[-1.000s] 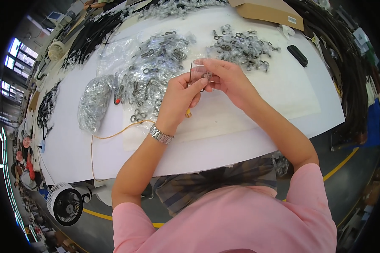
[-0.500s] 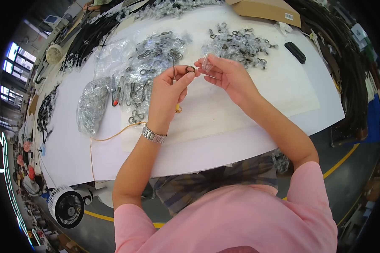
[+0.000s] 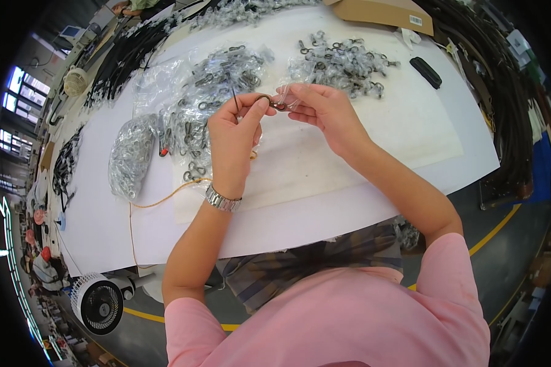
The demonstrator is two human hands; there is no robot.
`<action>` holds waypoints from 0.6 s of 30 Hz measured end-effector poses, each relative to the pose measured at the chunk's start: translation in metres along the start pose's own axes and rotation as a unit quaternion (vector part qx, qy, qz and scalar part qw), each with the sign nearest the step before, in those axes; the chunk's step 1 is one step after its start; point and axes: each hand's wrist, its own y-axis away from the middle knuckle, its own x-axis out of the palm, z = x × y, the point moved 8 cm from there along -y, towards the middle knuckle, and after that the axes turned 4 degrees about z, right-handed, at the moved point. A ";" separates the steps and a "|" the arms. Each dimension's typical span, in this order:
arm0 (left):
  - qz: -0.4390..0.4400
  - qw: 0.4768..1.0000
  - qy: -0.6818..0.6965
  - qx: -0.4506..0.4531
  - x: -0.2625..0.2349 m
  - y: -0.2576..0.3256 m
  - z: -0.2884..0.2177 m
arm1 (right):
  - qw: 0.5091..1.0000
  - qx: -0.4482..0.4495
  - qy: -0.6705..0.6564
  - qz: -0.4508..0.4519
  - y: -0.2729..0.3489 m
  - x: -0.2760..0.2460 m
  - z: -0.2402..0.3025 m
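White paper covers the big table (image 3: 361,202), and nearly everything sits on it. Next in size are the long black bundles of cord (image 3: 125,52) at the far left edge and the brown cardboard box (image 3: 382,12) at the far side. Then come the piles of little metal hooks. One pile in clear plastic bags (image 3: 211,79) lies just past the left hand. A loose pile (image 3: 343,61) lies past the right hand. A fat clear bag full of small shiny parts (image 3: 130,156) rests to the left. A thin orange string (image 3: 165,196) trails across the paper near the wrist with the silver watch (image 3: 221,199).

Smaller still are the hands. The left hand (image 3: 231,137) is curled nearly closed, with the thumb and first finger pinching one end of a small metal hook (image 3: 269,101). A thin dark pin sticks up beside that thumb. The right hand (image 3: 324,110) is half closed, and its fingertips pinch the other end of the same hook, along with a bit of clear plastic. The hook is held up in the air between both hands, above the paper.

It looks hard, light and stiff, so it should not bend or break. Smooth metal that tiny could slip, so pinching it by the round loop ends seems best.
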 end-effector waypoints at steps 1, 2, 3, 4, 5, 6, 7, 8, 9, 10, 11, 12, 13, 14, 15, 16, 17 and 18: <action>0.001 1.000 0.000 -0.001 0.001 0.000 0.001 | 1.000 0.000 -0.006 0.002 0.001 0.000 0.001; -0.010 1.000 0.007 0.001 -0.001 0.000 0.001 | 1.000 0.000 -0.006 0.001 0.001 -0.001 0.000; -0.020 1.000 0.014 0.003 -0.002 0.000 0.002 | 1.000 0.005 -0.013 0.005 0.001 -0.001 -0.003; -0.021 1.000 0.013 0.004 -0.002 0.000 0.001 | 1.000 0.010 -0.020 0.012 0.000 0.001 -0.004; -0.026 1.000 0.008 0.009 -0.003 0.001 0.000 | 1.000 0.010 -0.021 0.013 0.000 0.002 -0.003; -0.032 0.999 0.003 0.014 -0.004 0.002 -0.002 | 1.000 0.008 -0.021 0.020 0.001 0.004 -0.001; -0.032 0.999 0.003 0.013 -0.003 0.002 -0.002 | 0.999 0.007 -0.020 0.026 0.002 0.004 0.000; -0.028 0.999 -0.002 0.018 -0.001 0.002 -0.003 | 0.999 0.007 -0.020 0.026 0.003 0.004 0.000; -0.024 0.999 -0.008 0.023 0.001 0.003 -0.004 | 0.999 0.010 -0.018 0.026 0.003 0.002 -0.001; -0.025 0.999 -0.008 0.023 0.002 0.003 -0.005 | 0.999 0.014 -0.016 0.027 0.003 0.003 -0.001; -0.027 0.999 -0.018 0.025 0.003 0.004 -0.007 | 0.999 0.014 -0.017 0.028 0.003 0.003 0.001; -0.029 0.999 -0.028 0.028 0.003 0.005 -0.008 | 0.999 0.020 -0.031 0.021 0.003 0.002 0.003; -0.029 0.999 -0.027 0.027 0.003 0.005 -0.008 | 0.999 0.027 -0.045 0.013 0.004 0.001 0.004; -0.031 0.998 -0.035 0.029 0.002 0.005 -0.008 | 0.999 0.027 -0.044 0.013 0.003 0.001 0.003; -0.034 0.998 -0.043 0.031 0.002 0.005 -0.008 | 0.998 0.028 -0.049 0.022 0.002 0.001 0.003; -0.034 0.998 -0.042 0.030 0.002 0.005 -0.007 | 0.998 0.029 -0.053 0.030 0.002 0.002 0.002; -0.033 0.998 -0.041 0.034 0.002 0.004 -0.008 | 0.998 0.031 -0.053 0.029 0.003 0.003 0.002; -0.032 0.998 -0.040 0.039 0.002 0.004 -0.008 | 0.998 0.032 -0.054 0.026 0.004 0.004 0.003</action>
